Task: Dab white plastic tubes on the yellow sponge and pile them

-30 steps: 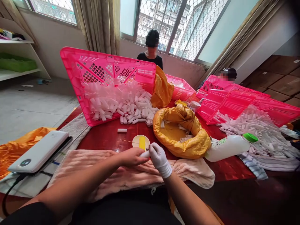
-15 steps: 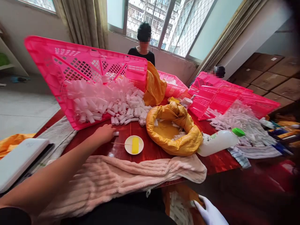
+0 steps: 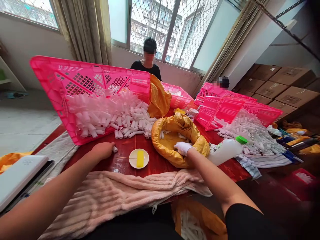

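My bare left hand is closed at the table, with a short white tube at its fingertips. Beside it stands a small white dish holding a yellow block, and a thin stick lies across the rim. My right hand, in a white glove, reaches into the rolled-down orange sack; its fingers look stretched out, and I see nothing held in them. A few white tubes lie inside that sack. Beyond my left hand, a heap of white tubes spills from a tilted pink basket.
A white bottle with a green cap leans by the sack. A pink towel covers the table's front edge. Below, another orange sack holds white tubes. Across the table sits a person; more pink baskets stand at right.
My right hand has risen from the lower sack to the sack on the table. My left hand stays near the dish, its tube now showing at the fingertips. The view has shifted slightly.
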`<state>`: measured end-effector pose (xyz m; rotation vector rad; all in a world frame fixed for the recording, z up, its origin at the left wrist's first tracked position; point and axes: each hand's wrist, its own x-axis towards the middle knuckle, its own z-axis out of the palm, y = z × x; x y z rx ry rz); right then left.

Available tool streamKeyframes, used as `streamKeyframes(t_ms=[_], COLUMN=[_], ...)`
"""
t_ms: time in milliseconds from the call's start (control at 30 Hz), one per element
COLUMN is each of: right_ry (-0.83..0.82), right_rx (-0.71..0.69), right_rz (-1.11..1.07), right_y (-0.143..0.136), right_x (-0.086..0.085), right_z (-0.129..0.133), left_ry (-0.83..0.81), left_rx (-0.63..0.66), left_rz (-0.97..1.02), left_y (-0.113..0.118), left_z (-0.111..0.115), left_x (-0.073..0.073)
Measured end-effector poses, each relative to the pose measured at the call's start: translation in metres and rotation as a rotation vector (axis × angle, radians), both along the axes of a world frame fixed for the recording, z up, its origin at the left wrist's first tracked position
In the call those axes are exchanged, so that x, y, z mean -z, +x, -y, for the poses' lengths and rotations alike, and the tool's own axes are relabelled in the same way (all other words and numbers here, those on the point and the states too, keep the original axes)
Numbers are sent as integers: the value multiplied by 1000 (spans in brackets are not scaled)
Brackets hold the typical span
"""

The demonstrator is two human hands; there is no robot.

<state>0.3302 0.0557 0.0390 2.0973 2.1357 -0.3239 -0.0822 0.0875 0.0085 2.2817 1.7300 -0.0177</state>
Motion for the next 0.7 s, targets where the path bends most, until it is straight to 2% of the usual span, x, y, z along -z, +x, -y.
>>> streamKeyframes(t_ms=[100,167,300,400,433,500,600,700], right_ry=[38,96,155,106,88,58,30,168], right_rx=[-20,-3,-15,-155,-207,-235,-41,180], right_rz=[-70,-151,-392,-590,-675,-889,-1288,-1516], right_y=[-3,-7,-35,-69,-81,-104,-130,-150], right_x=[6,4,-6,-12,-13,-12,3,33], right_z=[-7,-4,20,53,65,87,108,115], left_ry=[-24,-19,-45,57,60,-40,-178,-237], left_rx=[-17,23,88,178,206,233,240,165], left_rz=[-131,-73,322,716,804,886,974,1109], left_y=[-6,-5,18,44,53,69,87,96], left_z=[6,12,37,68,79,99,120,129], left_x=[-6,-12,-24,-32,-34,-35,-28,-11])
